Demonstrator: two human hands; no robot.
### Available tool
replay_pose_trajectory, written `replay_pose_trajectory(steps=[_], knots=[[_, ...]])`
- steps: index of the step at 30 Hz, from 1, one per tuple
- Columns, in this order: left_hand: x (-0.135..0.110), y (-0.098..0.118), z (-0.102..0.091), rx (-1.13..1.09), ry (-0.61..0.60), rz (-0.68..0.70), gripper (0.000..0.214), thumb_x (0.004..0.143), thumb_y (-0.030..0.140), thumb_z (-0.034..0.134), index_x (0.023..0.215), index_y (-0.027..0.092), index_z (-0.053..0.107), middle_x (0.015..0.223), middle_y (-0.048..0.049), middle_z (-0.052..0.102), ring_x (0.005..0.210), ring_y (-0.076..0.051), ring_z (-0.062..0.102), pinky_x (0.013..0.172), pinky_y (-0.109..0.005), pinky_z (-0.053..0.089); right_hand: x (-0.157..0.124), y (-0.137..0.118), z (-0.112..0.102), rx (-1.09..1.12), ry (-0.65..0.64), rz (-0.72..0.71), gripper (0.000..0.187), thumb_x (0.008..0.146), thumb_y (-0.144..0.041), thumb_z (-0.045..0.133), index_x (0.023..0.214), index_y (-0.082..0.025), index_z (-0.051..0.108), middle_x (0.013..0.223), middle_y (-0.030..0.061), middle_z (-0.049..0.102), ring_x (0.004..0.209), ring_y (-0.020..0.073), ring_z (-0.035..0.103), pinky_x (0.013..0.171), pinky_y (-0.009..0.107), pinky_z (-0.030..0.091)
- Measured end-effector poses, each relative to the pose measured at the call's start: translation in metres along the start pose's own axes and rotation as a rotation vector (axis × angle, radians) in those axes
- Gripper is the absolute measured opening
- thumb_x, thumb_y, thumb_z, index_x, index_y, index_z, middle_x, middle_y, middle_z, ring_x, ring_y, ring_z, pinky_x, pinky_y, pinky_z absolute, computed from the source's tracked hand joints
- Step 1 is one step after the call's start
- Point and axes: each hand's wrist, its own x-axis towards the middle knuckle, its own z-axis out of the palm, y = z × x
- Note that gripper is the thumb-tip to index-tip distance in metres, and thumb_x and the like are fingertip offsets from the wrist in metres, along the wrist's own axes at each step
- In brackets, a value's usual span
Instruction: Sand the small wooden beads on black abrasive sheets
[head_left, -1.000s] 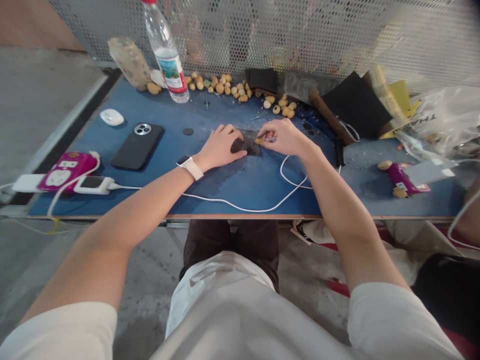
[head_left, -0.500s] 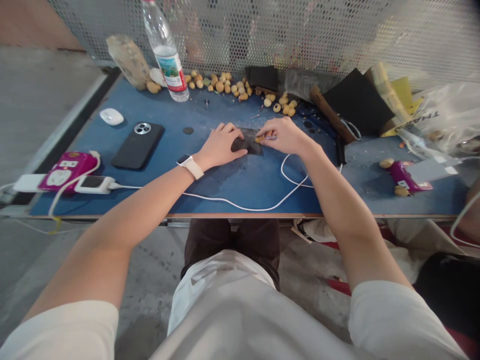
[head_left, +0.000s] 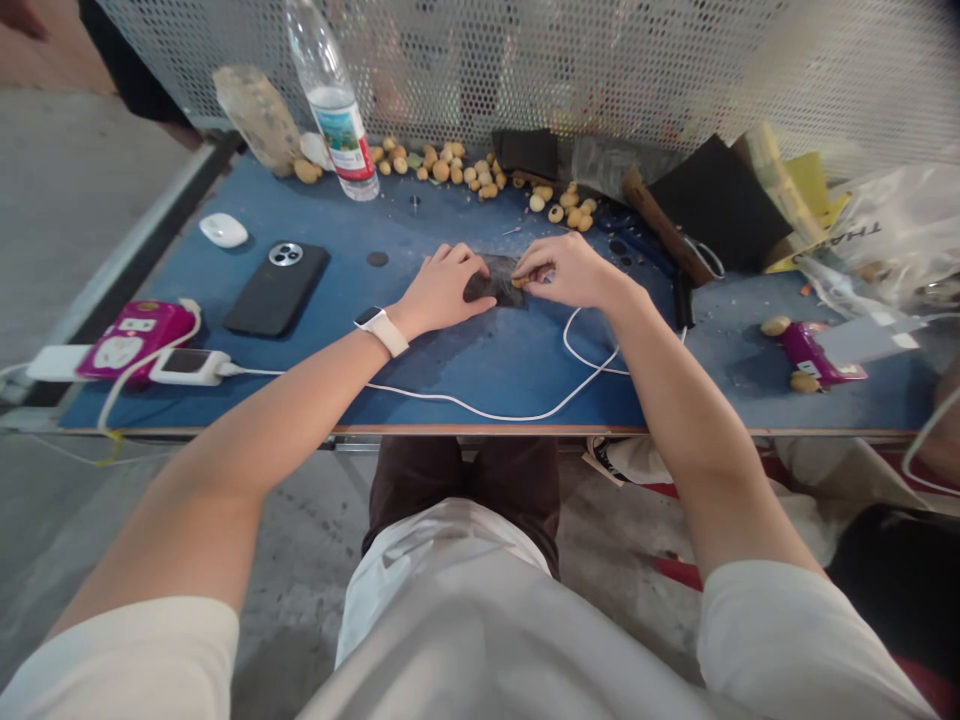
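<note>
My left hand [head_left: 444,290], with a white smartwatch [head_left: 381,331] on its wrist, lies with fingers curled down on a dark sheet [head_left: 496,287] in the middle of the blue table [head_left: 480,370]. My right hand [head_left: 564,272] is pinched on a small tan bead [head_left: 519,282] and presses it against that dark sheet. A thin tool seems to lie between the right fingers, too small to name. Both hands are close together, nearly touching.
Several tan beads [head_left: 450,168] lie along the back edge near a water bottle [head_left: 334,105]. A black phone [head_left: 275,289], white earbud case [head_left: 223,231], pink power strip [head_left: 132,341] and white cable [head_left: 487,410] lie left and front. Scissors [head_left: 694,262], black sheets and bags crowd the right.
Both hands stay in place on the dark sheet. My right fingers have shifted slightly on the bead. A dark shape has come into view at the top left corner.
</note>
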Motion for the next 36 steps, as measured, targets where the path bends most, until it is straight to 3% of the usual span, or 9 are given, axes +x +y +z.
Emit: replay_pose_trajectory(steps=[5, 9, 22, 36], knots=[[0.0, -0.001, -0.001, -0.011, -0.003, 0.005, 0.053, 0.113, 0.065, 0.09, 0.15, 0.027, 0.084, 0.159, -0.0193, 0.076, 0.162, -0.053, 0.066, 0.146, -0.079, 0.053, 0.002, 0.001, 0.001, -0.009, -0.005, 0.015, 0.027, 0.107, -0.052, 0.088, 0.12, -0.037, 0.107, 0.13, 0.011, 0.098, 0.12, 0.0412, 0.087, 0.116, 0.06, 0.063], [0.0, -0.002, 0.0, -0.016, -0.002, 0.012, 0.054, 0.113, 0.067, 0.09, 0.15, 0.028, 0.083, 0.159, -0.019, 0.075, 0.163, -0.054, 0.065, 0.146, -0.08, 0.053, 0.001, 0.003, 0.003, -0.034, 0.017, 0.026, 0.035, 0.107, -0.059, 0.093, 0.13, -0.035, 0.105, 0.123, 0.0121, 0.097, 0.112, 0.041, 0.087, 0.113, 0.06, 0.065], [0.0, 0.0, 0.001, -0.018, 0.002, 0.004, 0.049, 0.113, 0.061, 0.092, 0.149, 0.028, 0.084, 0.161, -0.0189, 0.076, 0.163, -0.053, 0.066, 0.146, -0.079, 0.053, 0.004, 0.005, 0.007, -0.021, 0.072, 0.012, 0.029, 0.098, -0.049, 0.094, 0.119, -0.032, 0.104, 0.112, 0.0107, 0.095, 0.108, 0.0387, 0.085, 0.111, 0.059, 0.066], [0.001, -0.001, 0.001, 0.014, 0.008, 0.007, 0.046, 0.115, 0.057, 0.091, 0.148, 0.026, 0.085, 0.162, -0.0193, 0.076, 0.16, -0.052, 0.068, 0.143, -0.077, 0.055, 0.014, 0.028, 0.024, 0.073, 0.206, -0.059, 0.02, 0.104, -0.051, 0.096, 0.103, -0.032, 0.102, 0.116, 0.0121, 0.096, 0.108, 0.0407, 0.087, 0.11, 0.065, 0.07]])
